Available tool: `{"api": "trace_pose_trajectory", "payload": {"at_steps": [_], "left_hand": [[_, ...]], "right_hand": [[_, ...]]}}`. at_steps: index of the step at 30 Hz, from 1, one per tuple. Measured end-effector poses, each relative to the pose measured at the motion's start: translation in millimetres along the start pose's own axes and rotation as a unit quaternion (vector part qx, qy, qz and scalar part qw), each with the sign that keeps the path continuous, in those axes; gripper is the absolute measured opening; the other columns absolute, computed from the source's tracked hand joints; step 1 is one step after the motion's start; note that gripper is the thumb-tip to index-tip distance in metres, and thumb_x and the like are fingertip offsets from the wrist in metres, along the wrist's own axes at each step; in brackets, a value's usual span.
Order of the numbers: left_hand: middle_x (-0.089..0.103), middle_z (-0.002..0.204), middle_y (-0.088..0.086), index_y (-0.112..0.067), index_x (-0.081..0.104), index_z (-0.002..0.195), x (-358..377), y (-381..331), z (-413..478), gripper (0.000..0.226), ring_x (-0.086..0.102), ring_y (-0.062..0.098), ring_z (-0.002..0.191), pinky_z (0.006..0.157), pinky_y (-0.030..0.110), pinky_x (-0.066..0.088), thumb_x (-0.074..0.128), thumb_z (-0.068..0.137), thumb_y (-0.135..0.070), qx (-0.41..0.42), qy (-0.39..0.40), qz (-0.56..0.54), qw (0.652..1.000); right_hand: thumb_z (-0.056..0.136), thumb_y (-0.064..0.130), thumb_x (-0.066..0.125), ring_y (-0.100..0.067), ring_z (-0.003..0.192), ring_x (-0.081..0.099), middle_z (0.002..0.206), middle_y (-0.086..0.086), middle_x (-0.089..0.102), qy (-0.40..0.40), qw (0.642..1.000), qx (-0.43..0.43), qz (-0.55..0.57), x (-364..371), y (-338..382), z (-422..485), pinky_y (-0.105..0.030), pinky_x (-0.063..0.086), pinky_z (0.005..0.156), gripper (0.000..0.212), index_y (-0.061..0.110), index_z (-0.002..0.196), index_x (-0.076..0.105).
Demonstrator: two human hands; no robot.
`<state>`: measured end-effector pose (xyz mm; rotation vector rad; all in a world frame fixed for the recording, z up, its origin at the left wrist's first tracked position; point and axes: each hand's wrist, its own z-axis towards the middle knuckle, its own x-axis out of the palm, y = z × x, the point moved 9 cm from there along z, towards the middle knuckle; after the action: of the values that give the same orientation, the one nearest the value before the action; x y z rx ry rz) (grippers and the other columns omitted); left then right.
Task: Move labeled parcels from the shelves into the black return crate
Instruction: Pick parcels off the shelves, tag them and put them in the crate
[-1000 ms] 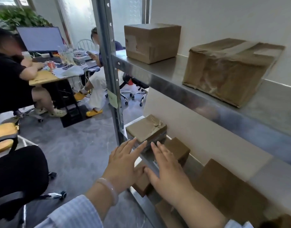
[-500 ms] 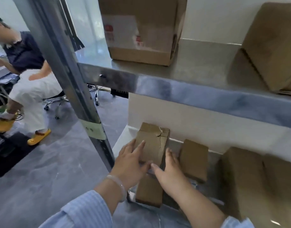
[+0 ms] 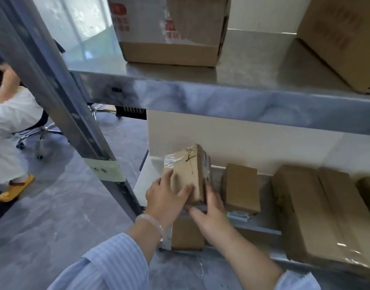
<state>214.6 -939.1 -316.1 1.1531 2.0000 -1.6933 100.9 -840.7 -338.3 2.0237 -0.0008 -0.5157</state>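
Note:
A small taped brown parcel (image 3: 188, 170) with a torn top lies at the left end of the lower metal shelf (image 3: 261, 226). My left hand (image 3: 166, 198) lies on its left face, thumb across the top near edge. My right hand (image 3: 209, 208) grips its right side, fingers along that face and thumb under the near corner. A second small parcel (image 3: 240, 188) lies just to the right, and a large carton (image 3: 318, 212) beyond it. Another small box (image 3: 187, 235) sits on the level below. The black crate is out of view.
The upper shelf (image 3: 221, 91) carries a labeled carton (image 3: 171, 30) and a second carton (image 3: 345, 36) at the right. A steel upright (image 3: 60, 97) with a paper tag stands left of my hands. A seated person (image 3: 10, 126) and an office chair are on the grey floor at the left.
My view has dropped and come closer to the lower shelf. Both hands went from hovering with straight fingers in front of the parcel to holding its two sides.

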Motion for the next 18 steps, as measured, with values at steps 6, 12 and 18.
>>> {"api": "trace_pose_trajectory", "payload": {"at_steps": [6,12,18], "left_hand": [[0.050,0.134,-0.001,-0.039,0.033,0.145,2.7,2.5,-8.5,0.105,0.053,0.020,0.121,0.090,0.029,0.053,0.074,0.056,-0.076,-0.041,0.052,-0.157,0.985],[0.069,0.118,0.000,-0.046,0.034,0.143,1.6,-4.1,-19.9,0.061,0.074,0.016,0.090,0.081,0.039,0.059,0.064,0.091,-0.033,-0.037,0.121,-0.361,0.924],[0.075,0.106,-0.006,-0.039,0.054,0.133,1.0,-5.3,-25.5,0.034,0.071,0.014,0.099,0.087,0.036,0.058,0.044,0.103,-0.025,-0.012,0.129,-0.376,0.918]], "right_hand": [[0.091,0.041,0.061,-0.008,0.148,0.000,0.159,0.017,-0.002,-0.017,0.996,-0.072,-0.047,-14.8,25.0,-19.4,-0.039,0.014,0.121,0.073,0.051,0.149,0.018],[0.097,0.043,0.053,-0.001,0.131,0.035,0.148,0.017,0.032,-0.055,0.996,-0.073,-0.008,-39.1,41.1,-22.9,-0.024,0.032,0.105,0.063,0.043,0.150,0.018],[0.096,0.040,0.056,0.004,0.116,0.040,0.135,0.025,0.040,-0.009,0.997,-0.071,0.016,-26.1,45.9,-22.5,-0.026,0.035,0.102,0.066,0.050,0.147,0.017]]}}
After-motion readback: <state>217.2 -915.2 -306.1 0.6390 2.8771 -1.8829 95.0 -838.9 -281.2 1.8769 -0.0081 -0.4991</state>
